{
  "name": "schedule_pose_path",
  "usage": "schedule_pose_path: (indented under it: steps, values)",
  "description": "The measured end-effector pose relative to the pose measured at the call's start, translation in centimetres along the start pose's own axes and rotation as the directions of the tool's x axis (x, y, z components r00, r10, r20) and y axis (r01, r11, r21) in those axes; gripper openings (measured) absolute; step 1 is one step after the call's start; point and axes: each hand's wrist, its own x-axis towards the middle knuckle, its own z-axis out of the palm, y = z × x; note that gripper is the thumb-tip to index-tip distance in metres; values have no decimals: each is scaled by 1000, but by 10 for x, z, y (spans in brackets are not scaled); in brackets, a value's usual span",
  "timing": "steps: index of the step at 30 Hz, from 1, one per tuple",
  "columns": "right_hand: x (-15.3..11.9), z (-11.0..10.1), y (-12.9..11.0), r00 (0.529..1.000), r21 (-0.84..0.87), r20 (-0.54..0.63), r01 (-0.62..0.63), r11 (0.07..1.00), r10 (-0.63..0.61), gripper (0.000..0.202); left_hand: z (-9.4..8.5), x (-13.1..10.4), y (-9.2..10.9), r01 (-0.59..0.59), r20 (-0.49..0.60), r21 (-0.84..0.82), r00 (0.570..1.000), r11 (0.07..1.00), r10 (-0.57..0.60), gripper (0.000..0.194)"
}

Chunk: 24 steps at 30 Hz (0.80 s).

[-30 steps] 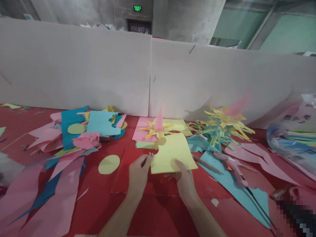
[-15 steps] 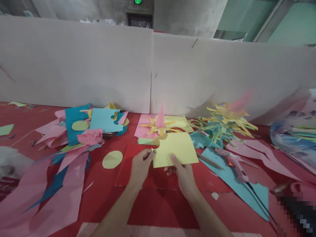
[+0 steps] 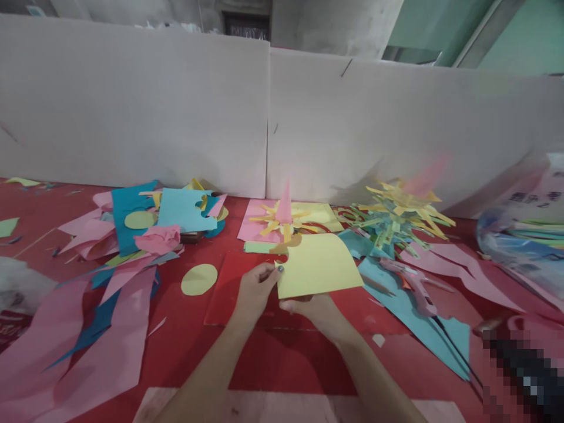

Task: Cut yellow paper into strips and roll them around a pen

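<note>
My left hand (image 3: 255, 291) pinches the left edge of a yellow sheet of paper (image 3: 324, 267) between thumb and fingers. The sheet has a curved notch cut out at its upper left corner, and it is held above a red board (image 3: 227, 294). My right hand (image 3: 317, 311) is under the sheet's lower edge, its thumb pointing left below the paper. The other right fingers are hidden behind the sheet. Left of the board lies a yellow paper disc (image 3: 199, 279). Just beyond the sheet stands a paper flower with a pink cone (image 3: 285, 205) and yellow strips.
A pink glue gun (image 3: 418, 288) with a black cord rests on blue paper (image 3: 453, 341) at the right. Behind it stands a larger layered paper flower (image 3: 400, 211). Pink and blue paper scraps (image 3: 114, 352) cover the left. White panels (image 3: 176, 111) close off the back.
My right thumb has come off the top of the yellow sheet and slid left below its lower edge. My left hand keeps its pinch. The view has tilted slightly downward.
</note>
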Motion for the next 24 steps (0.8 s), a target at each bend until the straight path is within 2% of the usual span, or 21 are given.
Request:
schedule_pose_path:
  steps: [2, 5, 9, 13, 17, 20, 24]
  values:
    - [0, -4, -1, 999, -34, 39, -21, 999, 22, 51, 0, 0, 0, 11, 8, -9, 1000, 1000, -11, 32]
    - [-1, -8, -2, 995, 17, 78, -56, 998, 55, 47, 0, -1, 0, 24, 56, -50, 998, 998, -21, 33]
    - [-2, -8, -2, 995, 65, 99, -20, 998, 13, 51, 1, -2, -1, 32, 125, -98, 992, 995, -19, 36]
    - [2, -7, -2, 994, 22, 113, -8, 1000, 6, 29, 5, -2, -3, 29, 165, -141, 986, 990, -6, 38]
    - [5, -3, -4, 994, 34, 109, 13, 999, -16, 26, 9, -4, -4, 48, 226, -200, 974, 979, -1, 36]
    - [6, -1, -4, 996, 49, 90, 6, 999, -10, 28, 9, -4, -3, 48, 218, -184, 976, 982, -6, 35]
    - [10, -2, 0, 999, 52, -37, 21, 998, -19, 38, 5, -1, -4, 24, 130, -114, 991, 993, -9, 29]
